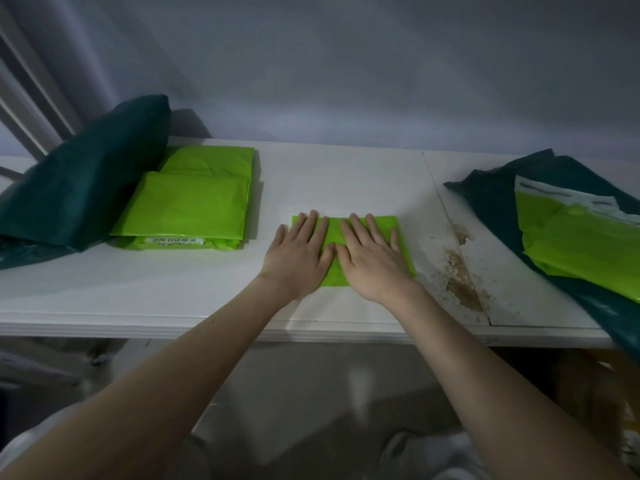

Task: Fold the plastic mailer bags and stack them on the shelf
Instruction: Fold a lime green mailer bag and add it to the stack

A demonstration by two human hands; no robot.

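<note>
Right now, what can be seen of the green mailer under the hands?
The folded mailer is a small bright lime-green rectangle of smooth, glossy plastic. It lies flat on the white shelf, near mid-shelf. The left hand and right hand press it with straight fingers, covering most of it; its edges show around them.

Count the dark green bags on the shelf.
2: one dark green bag lies at the left end beside the folded stack; the other lies at the right end under unfolded lime mailers. More may be hidden.
</note>
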